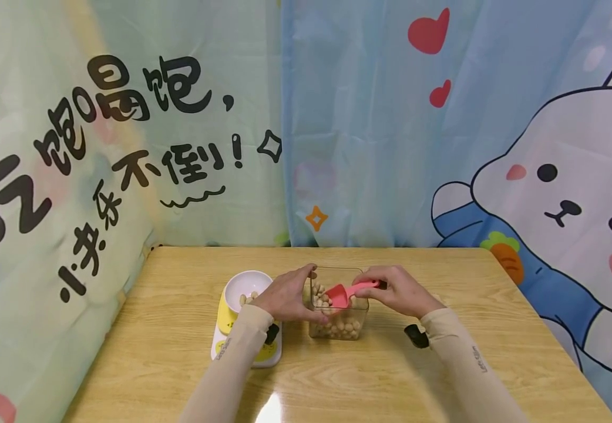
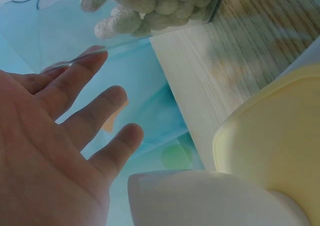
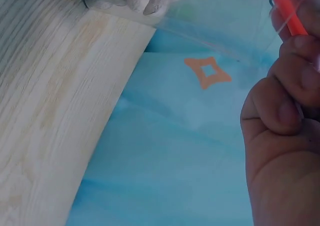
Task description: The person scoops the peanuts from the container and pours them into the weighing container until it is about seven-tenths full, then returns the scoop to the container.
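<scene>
Peanuts (image 1: pixel 320 295) could spill rightward if the scoop (image 1: pixel 339 297), gripped by the right hand (image 1: pixel 402 290), jolts the box (image 1: pixel 340 315) the spread left hand (image 1: pixel 288 295) touches.

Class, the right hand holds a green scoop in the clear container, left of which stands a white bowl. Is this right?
No: the scoop is pinkish red, not green, as the head view shows. The right hand holds it in the clear container, the white bowl to the left.
</scene>
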Motion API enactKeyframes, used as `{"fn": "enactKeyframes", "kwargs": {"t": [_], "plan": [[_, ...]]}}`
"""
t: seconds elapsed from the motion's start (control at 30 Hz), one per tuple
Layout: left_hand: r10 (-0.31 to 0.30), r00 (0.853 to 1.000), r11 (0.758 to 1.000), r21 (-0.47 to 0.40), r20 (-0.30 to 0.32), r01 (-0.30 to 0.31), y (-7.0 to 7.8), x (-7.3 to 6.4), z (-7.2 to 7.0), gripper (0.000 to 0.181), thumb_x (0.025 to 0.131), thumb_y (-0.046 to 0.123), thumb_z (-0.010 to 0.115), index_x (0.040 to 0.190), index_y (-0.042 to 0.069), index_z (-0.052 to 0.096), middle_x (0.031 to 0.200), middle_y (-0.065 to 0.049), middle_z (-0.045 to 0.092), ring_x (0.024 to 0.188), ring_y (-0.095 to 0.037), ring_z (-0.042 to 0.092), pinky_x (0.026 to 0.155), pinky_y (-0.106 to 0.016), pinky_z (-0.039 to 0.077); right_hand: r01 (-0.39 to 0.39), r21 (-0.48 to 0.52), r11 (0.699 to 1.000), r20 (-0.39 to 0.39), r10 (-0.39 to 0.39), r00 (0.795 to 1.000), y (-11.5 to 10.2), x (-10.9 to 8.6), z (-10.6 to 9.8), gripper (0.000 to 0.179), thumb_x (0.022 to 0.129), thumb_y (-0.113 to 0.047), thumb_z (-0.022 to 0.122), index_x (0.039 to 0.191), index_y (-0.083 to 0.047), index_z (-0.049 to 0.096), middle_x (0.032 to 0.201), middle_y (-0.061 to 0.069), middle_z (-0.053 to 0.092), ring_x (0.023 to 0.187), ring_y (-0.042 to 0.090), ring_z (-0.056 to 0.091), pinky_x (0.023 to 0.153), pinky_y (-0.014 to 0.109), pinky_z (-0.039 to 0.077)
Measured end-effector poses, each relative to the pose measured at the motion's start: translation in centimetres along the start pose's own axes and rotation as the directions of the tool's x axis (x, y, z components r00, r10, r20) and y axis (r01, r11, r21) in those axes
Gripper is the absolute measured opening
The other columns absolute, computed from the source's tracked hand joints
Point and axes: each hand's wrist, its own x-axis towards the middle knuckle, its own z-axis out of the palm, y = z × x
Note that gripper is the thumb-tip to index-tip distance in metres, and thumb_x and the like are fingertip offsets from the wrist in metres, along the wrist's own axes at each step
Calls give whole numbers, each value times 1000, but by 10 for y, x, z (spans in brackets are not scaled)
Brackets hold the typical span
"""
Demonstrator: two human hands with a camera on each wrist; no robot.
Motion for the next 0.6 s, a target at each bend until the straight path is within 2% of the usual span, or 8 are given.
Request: {"fn": "enactKeyframes", "kwargs": {"t": [0.13,0.3,0.43,0.6], "plan": [[-3,1000,1000,-9,5,3,0,-1,0,114,71,62,85,158,16,28,148,-2,51,134,-24,51,108,-43,44,-33,66,997,-25,34,999,4,-6,0,14,94,-29,74,107,-24,77,90,-9,69,71,12,59,63,28,52],[-7,1000,1000,-10,16,7,0,-1,1,113,71,63,84,158,18,28,149,0,49,134,-23,50,108,-42,44,-63,73,995,-52,67,996,8,-9,2,14,94,-30,74,106,-24,78,91,-8,69,69,12,58,61,28,51],[-5,1000,1000,-8,13,5,-1,-1,1,113,71,63,84,158,18,29,149,0,49,134,-23,50,108,-42,44,-80,28,996,-29,81,996,0,-6,3,13,94,-32,74,104,-24,78,86,-9,68,67,10,55,59,27,48],[-11,1000,1000,-8,11,11,0,-2,-1,114,72,64,84,159,17,28,150,0,49,134,-23,50,107,-42,44,-30,-103,994,73,37,997,-17,6,2,13,92,-29,76,102,-20,78,93,-12,70,71,5,58,63,26,51]]}}
